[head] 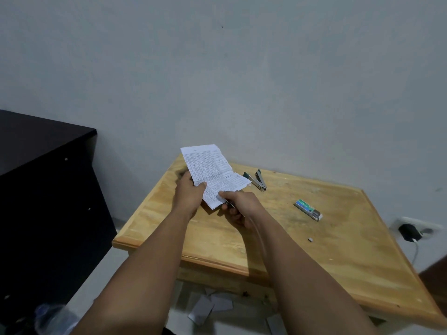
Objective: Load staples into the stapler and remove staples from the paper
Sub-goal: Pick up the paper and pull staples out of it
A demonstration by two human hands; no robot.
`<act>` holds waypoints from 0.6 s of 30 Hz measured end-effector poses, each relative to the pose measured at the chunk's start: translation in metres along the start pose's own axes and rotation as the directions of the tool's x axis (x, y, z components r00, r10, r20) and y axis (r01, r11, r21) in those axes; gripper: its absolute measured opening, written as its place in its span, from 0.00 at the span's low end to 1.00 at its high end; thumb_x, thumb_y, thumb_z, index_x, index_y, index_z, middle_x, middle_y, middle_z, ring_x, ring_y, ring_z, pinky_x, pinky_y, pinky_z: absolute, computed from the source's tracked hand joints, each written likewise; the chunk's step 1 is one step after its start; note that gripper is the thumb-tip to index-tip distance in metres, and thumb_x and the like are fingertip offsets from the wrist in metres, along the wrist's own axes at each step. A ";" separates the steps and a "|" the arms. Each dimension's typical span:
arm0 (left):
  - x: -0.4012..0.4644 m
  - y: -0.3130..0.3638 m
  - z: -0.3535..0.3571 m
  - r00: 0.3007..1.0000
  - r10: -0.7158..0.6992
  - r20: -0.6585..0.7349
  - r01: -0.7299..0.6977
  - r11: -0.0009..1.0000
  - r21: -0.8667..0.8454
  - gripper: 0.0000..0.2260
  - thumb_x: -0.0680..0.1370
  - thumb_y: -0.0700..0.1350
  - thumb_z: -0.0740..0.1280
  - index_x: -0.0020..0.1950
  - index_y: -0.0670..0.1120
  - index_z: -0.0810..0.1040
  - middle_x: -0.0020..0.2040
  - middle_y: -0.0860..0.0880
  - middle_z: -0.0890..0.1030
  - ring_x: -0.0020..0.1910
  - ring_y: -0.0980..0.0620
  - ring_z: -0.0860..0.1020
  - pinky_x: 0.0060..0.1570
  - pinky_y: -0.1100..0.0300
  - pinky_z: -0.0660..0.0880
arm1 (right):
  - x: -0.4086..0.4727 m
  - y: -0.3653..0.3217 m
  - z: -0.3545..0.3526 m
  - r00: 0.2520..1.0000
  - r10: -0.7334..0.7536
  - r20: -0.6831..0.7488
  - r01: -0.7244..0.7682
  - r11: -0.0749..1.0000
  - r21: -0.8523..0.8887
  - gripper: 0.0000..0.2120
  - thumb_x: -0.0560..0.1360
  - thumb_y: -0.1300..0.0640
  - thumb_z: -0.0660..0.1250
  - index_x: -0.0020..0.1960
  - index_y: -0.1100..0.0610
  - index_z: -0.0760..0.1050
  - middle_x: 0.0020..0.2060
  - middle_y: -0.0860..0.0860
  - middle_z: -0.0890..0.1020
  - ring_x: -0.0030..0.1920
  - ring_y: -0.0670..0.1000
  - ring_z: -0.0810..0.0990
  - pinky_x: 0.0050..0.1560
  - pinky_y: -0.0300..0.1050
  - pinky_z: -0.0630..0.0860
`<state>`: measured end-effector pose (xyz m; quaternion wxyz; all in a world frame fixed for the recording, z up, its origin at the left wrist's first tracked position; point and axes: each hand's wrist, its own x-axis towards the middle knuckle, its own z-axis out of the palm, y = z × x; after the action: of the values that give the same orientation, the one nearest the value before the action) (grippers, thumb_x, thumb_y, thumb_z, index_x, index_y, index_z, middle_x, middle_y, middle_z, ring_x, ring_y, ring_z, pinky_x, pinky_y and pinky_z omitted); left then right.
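Wall [242, 68]: plain grey, behind everything.
Cabinet [43, 189]: dark, standing at the left, beside the desk.
Desk [314, 250]: light wooden top set against the wall, with worn, stained patches.
Floor [217, 308]: pale, with a few grey paper scraps lying under the desk's near edge.
Paper [212, 172]: a printed, creased sheet held up over the far left part of the desk, tilted, its lower end between the two hands.
Left hand [188, 197]: grips the paper's left edge, thumb on the printed face, fingers curled behind it.
Right hand [239, 209]: curled round a small metal tool [229, 203] whose tip meets the paper's lower corner; thumb pressed on the sheet there. What the tool is cannot be told.
Stapler [256, 180]: green and metal, lying hinged open on the desk just right of the paper, untouched.
Staple box [308, 209]: small green and white box on the desk, well to the right of the hands, its inner tray slid partly out.
Wall socket [416, 229]: at the right past the desk, with a black plug and a white cable.
Staple piece [310, 240]: a tiny metal bit lying on the desk near the box.
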<state>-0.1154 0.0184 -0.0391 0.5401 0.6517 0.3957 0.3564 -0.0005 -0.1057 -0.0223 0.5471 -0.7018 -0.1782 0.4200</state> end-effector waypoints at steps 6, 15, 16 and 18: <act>0.000 0.006 -0.002 0.992 -0.009 0.125 0.005 0.999 0.037 0.21 0.76 0.33 0.65 0.66 0.51 0.78 0.56 0.53 0.85 0.56 0.51 0.83 0.57 0.48 0.82 | 0.004 -0.004 0.004 0.997 0.075 0.012 -0.074 0.995 -0.072 0.14 0.78 0.48 0.71 0.45 0.60 0.79 0.34 0.56 0.85 0.23 0.46 0.67 0.23 0.37 0.59; 0.027 0.019 -0.018 0.998 -0.015 0.058 -0.007 0.931 0.364 0.22 0.77 0.32 0.57 0.66 0.48 0.79 0.58 0.48 0.84 0.53 0.45 0.79 0.48 0.53 0.76 | 0.010 -0.016 -0.019 0.984 -0.153 -0.087 0.084 0.843 -0.531 0.19 0.75 0.50 0.72 0.32 0.56 0.68 0.28 0.51 0.69 0.30 0.51 0.67 0.32 0.43 0.61; 0.031 0.021 -0.020 0.998 -0.014 0.064 -0.015 0.898 0.441 0.22 0.77 0.32 0.58 0.68 0.47 0.77 0.58 0.46 0.83 0.52 0.45 0.77 0.47 0.54 0.73 | 0.012 -0.017 -0.023 0.974 -0.206 -0.092 0.106 0.779 -0.618 0.18 0.76 0.52 0.69 0.32 0.56 0.68 0.30 0.51 0.70 0.32 0.51 0.69 0.32 0.44 0.61; 0.038 0.021 -0.021 0.998 -0.013 0.056 -0.020 0.830 0.557 0.26 0.78 0.33 0.60 0.76 0.44 0.68 0.57 0.43 0.81 0.50 0.44 0.75 0.45 0.53 0.71 | 0.018 -0.015 -0.031 0.952 -0.282 -0.123 0.093 0.645 -0.758 0.12 0.79 0.51 0.67 0.42 0.58 0.78 0.39 0.52 0.79 0.43 0.54 0.79 0.37 0.43 0.66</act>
<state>-0.1148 0.0589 -0.0137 0.3373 0.7914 0.4655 0.2077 0.0371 -0.1073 -0.0142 0.2701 -0.8845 -0.3417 0.1672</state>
